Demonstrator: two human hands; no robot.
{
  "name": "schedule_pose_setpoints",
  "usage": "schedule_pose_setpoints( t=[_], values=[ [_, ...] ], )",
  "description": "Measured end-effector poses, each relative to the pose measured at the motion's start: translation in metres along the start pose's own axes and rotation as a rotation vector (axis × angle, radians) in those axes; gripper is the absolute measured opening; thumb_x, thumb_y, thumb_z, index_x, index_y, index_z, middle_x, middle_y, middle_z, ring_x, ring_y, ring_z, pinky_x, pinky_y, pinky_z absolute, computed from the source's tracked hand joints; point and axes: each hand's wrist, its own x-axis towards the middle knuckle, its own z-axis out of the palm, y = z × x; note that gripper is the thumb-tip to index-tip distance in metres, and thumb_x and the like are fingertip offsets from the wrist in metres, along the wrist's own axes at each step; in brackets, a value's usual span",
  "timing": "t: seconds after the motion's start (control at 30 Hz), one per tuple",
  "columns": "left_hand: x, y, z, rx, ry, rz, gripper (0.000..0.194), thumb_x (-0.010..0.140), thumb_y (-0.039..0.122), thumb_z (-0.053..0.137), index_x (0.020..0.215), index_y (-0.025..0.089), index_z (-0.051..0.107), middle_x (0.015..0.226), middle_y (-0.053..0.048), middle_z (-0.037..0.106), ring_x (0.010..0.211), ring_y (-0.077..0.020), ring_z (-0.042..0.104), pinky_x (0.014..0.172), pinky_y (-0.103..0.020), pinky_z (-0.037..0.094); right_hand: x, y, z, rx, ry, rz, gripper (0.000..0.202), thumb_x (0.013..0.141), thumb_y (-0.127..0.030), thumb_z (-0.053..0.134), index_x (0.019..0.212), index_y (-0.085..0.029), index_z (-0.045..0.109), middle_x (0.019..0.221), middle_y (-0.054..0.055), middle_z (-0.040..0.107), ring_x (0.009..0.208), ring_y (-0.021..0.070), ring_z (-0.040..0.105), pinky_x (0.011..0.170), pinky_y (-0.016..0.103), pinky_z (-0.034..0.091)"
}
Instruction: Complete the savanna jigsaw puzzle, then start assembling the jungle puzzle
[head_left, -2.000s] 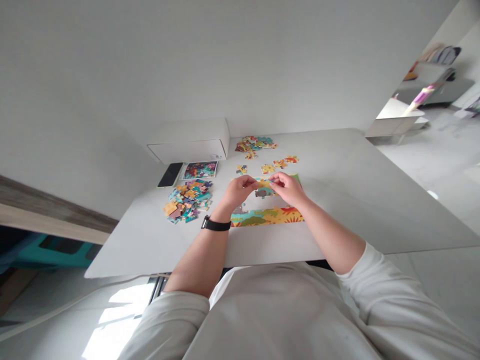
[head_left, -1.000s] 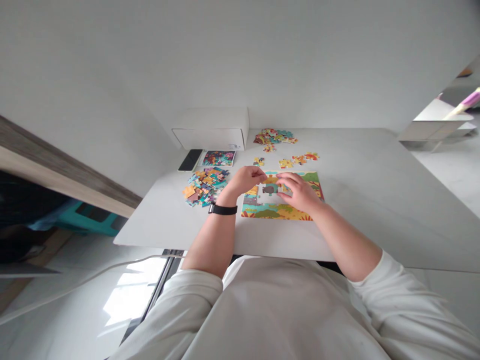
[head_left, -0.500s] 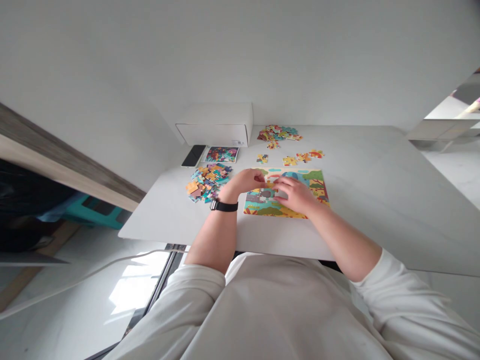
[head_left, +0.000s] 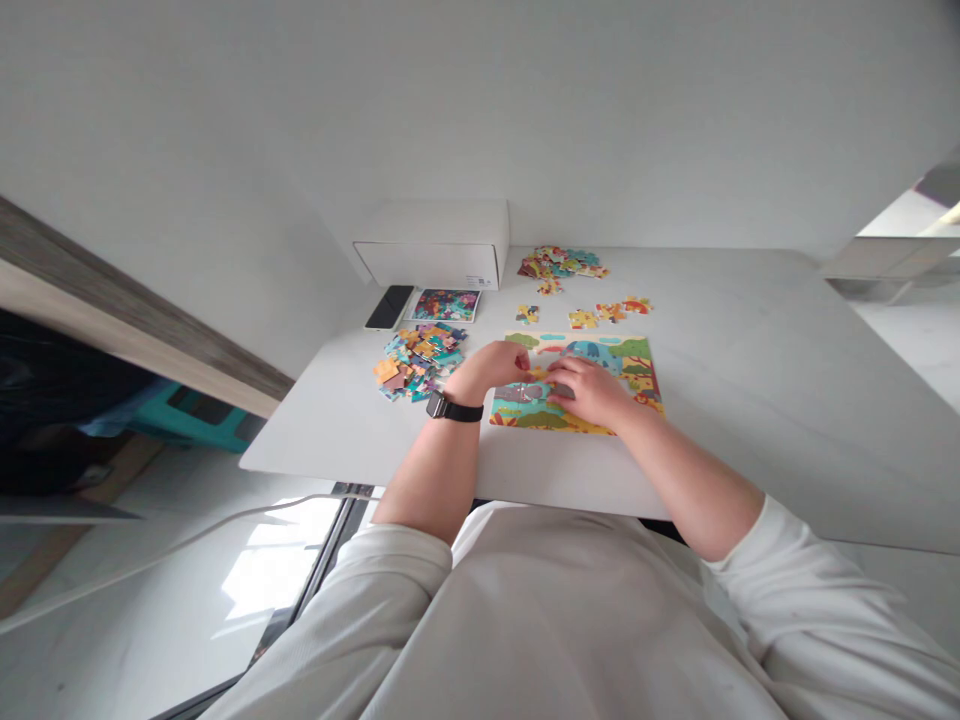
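A colourful animal jigsaw puzzle (head_left: 540, 420) lies flat near the table's front edge. My left hand (head_left: 506, 362), with a black watch on its wrist, reaches over its left part, fingers curled together at a small yellow puzzle piece (head_left: 536, 375). My fingers partly hide that piece. From the other side my right hand (head_left: 589, 388) rests on the middle of the puzzle, its fingers stretched out and slightly apart, their tips close to the same piece. Loose puzzle pieces (head_left: 583, 318) lie just beyond the puzzle's far edge.
A heap of mixed pieces (head_left: 420, 360) lies left of my left hand. Behind it are a phone (head_left: 388, 307), a picture card (head_left: 446, 304) and a white box (head_left: 427, 262). Another pile of pieces (head_left: 562, 263) sits at the back near the wall.
My left hand has shifted slightly right and turned a little at the wrist, showing more of the watch face. My right hand stays nearly where it was. The view has moved slightly.
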Motion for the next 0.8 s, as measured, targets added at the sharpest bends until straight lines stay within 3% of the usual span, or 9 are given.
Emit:
schedule_pose_setpoints(
  t=[0.33, 0.6, 0.8],
  values=[
    [-0.003, 0.008, -0.005, 0.113, -0.069, -0.046, 0.014, 0.081, 0.034, 0.082, 0.089, 0.023, 0.082, 0.089, -0.005, 0.080, 0.079, -0.0210, 0.068, 0.072, -0.029, 0.046, 0.002, 0.000, 0.001, 0.021, -0.010, -0.004, 0.025, 0.094, -0.026, 0.079, 0.119, -0.026, 0.083, 0.121, 0.012, 0.075, 0.117, 0.0326, 0.070, 0.105, 0.053, 0.059],
    [-0.004, 0.008, -0.002, 0.050, -0.018, -0.040, 0.011, 0.076, 0.030, 0.085, 0.075, 0.023, 0.077, 0.075, -0.003, 0.075, 0.069, -0.0191, 0.063, 0.069, -0.029, 0.044, 0.002, -0.001, 0.003, -0.026, -0.015, -0.009, 0.024, 0.094, -0.024, 0.079, 0.118, -0.025, 0.083, 0.120, 0.012, 0.076, 0.117, 0.0337, 0.069, 0.106, 0.052, 0.056],
    [-0.005, 0.013, -0.003, 0.135, -0.054, -0.056, 0.014, 0.079, 0.030, 0.086, 0.088, 0.021, 0.080, 0.087, -0.004, 0.080, 0.078, -0.0191, 0.068, 0.072, -0.026, 0.047, 0.003, -0.001, 0.003, -0.044, -0.036, -0.010, 0.023, 0.095, -0.025, 0.079, 0.117, -0.023, 0.083, 0.118, 0.013, 0.077, 0.116, 0.0337, 0.069, 0.106, 0.051, 0.055]
  ],
)
